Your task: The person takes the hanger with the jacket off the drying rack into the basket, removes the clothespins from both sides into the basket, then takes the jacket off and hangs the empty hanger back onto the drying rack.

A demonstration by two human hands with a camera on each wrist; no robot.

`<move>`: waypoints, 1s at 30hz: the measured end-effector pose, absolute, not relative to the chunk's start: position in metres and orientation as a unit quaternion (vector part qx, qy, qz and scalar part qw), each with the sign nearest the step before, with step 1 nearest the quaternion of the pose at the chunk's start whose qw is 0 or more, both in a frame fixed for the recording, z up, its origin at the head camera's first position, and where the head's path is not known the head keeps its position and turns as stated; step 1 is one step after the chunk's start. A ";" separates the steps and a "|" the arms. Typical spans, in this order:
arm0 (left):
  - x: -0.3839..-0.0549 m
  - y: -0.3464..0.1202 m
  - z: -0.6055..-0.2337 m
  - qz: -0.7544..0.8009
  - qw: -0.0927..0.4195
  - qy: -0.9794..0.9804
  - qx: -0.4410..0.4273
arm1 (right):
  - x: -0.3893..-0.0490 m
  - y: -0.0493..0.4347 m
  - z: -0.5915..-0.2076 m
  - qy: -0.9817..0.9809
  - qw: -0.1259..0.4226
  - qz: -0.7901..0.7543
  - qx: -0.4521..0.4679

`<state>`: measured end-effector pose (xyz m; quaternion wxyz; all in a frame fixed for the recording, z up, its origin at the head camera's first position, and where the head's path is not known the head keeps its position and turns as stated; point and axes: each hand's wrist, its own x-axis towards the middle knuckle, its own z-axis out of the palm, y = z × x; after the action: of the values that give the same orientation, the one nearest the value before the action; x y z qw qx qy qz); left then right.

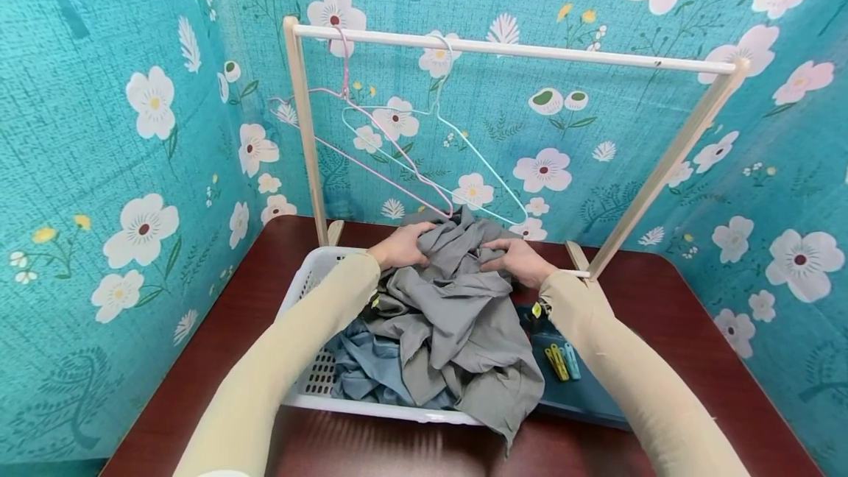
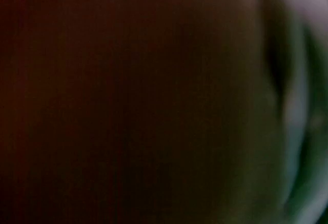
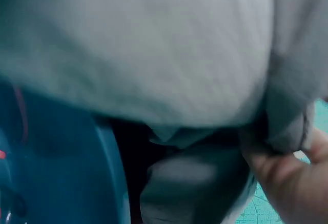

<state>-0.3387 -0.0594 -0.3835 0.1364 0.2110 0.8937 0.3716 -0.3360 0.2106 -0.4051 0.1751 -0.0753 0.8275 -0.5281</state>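
A crumpled grey cloth garment (image 1: 457,300) spreads over a white plastic basket (image 1: 371,407) and hangs past its front right edge. At the garment's upper left, my left hand (image 1: 403,245) grips a fold of it. My right hand (image 1: 520,262) holds the fabric at the upper right; in the right wrist view the fingers (image 3: 287,175) pinch a grey fold (image 3: 289,126). Blue-grey cloth (image 1: 374,366) lies in the basket below the garment. The left wrist view is dark and blurred, so the left fingertips cannot be made out there.
Behind the basket stands a wooden rack with a white rail (image 1: 517,48). A pink hanger (image 1: 397,146) and a pale green hanger (image 1: 473,149) hang at its left. At right, a dark blue tray (image 1: 583,400) holds yellow clothespins (image 1: 556,362) and light-blue clothespins (image 1: 570,361).
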 end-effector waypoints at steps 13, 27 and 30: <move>-0.321 -0.075 -0.352 0.488 0.088 0.849 0.184 | -0.300 0.209 -0.370 0.803 0.078 -0.584 -0.087; -0.260 -0.098 -0.325 0.317 0.127 0.888 0.308 | -0.248 0.195 -0.353 0.849 0.080 -0.468 -0.229; -0.254 -0.100 -0.334 0.228 0.167 0.883 0.374 | -0.245 0.190 -0.357 0.857 0.140 -0.397 -0.297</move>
<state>-0.2539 -0.1000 -0.3338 0.1670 0.3738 0.8833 0.2282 -0.2445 0.1901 -0.3572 0.1400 -0.2969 0.8571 -0.3970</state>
